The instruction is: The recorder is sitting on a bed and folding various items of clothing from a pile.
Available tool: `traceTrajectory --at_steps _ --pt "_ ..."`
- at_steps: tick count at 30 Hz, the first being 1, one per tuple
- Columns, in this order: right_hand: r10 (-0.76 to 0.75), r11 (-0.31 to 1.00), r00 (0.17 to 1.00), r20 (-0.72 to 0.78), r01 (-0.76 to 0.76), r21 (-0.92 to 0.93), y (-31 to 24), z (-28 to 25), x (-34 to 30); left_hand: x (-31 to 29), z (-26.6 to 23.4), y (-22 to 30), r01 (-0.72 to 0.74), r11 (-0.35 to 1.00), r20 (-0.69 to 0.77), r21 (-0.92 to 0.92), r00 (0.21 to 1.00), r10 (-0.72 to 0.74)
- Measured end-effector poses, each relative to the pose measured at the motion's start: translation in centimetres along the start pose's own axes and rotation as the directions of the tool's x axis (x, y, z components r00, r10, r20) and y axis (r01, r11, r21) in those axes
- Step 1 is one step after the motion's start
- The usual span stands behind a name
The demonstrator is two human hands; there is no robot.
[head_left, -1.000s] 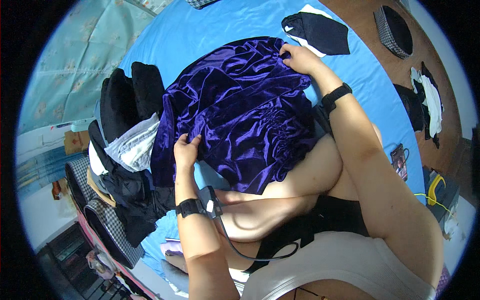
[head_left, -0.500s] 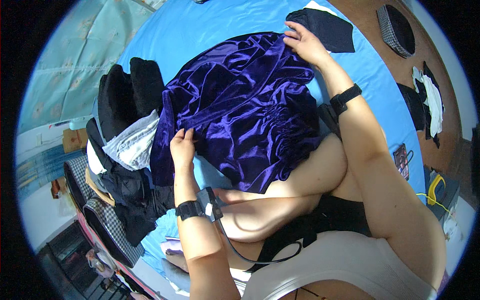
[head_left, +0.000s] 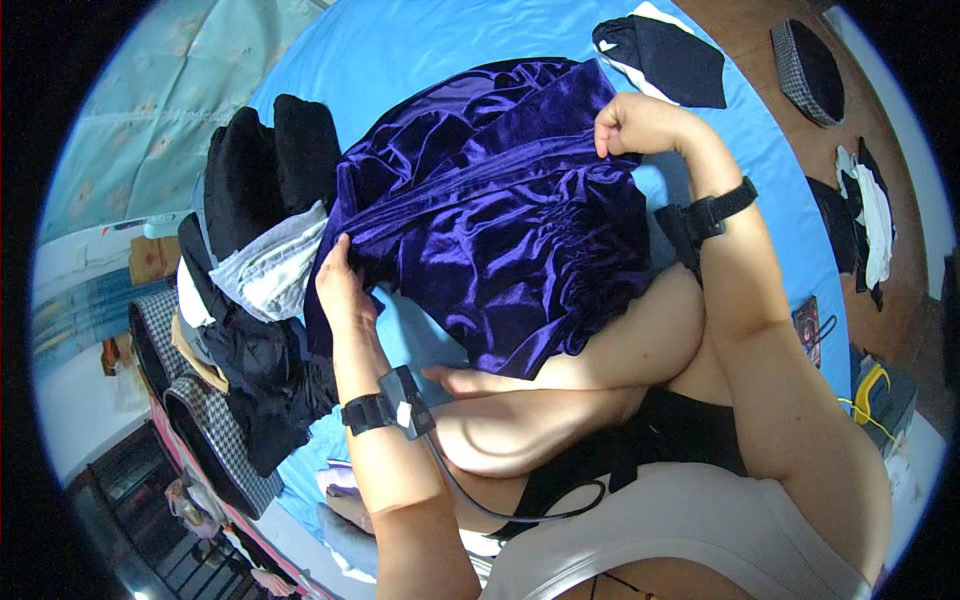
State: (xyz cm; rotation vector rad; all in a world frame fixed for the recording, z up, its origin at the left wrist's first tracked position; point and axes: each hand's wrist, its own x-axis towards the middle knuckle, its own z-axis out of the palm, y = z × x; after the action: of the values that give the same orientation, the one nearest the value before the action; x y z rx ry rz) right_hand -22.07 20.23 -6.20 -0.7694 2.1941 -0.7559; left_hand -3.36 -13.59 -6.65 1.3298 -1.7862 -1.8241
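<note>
A deep purple velvet garment [head_left: 500,220] with a gathered, ruched section lies spread in front of my crossed legs. At its right edge my right hand [head_left: 648,125] is closed in a pinch on the cloth. My left hand [head_left: 343,290] grips the garment's left edge, its thumb side up and the other fingers partly hidden. Between the two hands a long band of the velvet is drawn fairly straight. Whether the garment is a dress or a top, I cannot tell. Both wrists wear black straps, and a small device with a cable sits on the left one.
Under everything is a blue bed sheet [head_left: 420,40]. Black folded clothes [head_left: 240,170], a pale grey cloth [head_left: 270,265] and dark crumpled clothes [head_left: 260,370] are heaped at left beside checked bins [head_left: 215,440]. A folded black garment [head_left: 670,60] lies far right; a phone [head_left: 806,330] rests near the edge.
My right hand has come nearer and to the right, its fingers going from spread to closed on the velvet. My left hand has shifted slightly left. The band between them is straighter.
</note>
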Motion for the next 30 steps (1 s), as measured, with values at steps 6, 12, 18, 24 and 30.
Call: traceTrajectory --at_steps 6,12,18,24,30 --pt "-0.151 0.985 0.988 -0.027 0.148 -0.084 3.3 2.2 1.1 -0.4 -1.1 0.7 0.035 0.991 0.225 0.133 0.972 -0.065" --pt "0.164 0.986 0.975 0.153 -0.156 -0.063 0.7 1.2 0.8 1.0 -4.3 -0.7 -0.267 0.713 0.286 0.648 0.953 0.097" --pt "0.17 0.985 0.977 0.129 -0.173 0.009 0.7 0.9 0.5 1.9 -8.2 -0.3 0.06 0.408 -0.207 0.911 0.923 0.326" --pt "0.123 0.992 0.992 -0.035 -0.122 0.039 1.9 0.4 0.9 -2.2 -4.9 -0.5 0.072 -0.047 -0.032 0.996 0.814 0.579" --pt "0.041 0.996 0.997 -0.069 -0.035 0.08 2.4 0.1 0.6 -0.8 -6.9 -4.2 0.256 -0.026 -0.219 0.966 0.872 0.437"
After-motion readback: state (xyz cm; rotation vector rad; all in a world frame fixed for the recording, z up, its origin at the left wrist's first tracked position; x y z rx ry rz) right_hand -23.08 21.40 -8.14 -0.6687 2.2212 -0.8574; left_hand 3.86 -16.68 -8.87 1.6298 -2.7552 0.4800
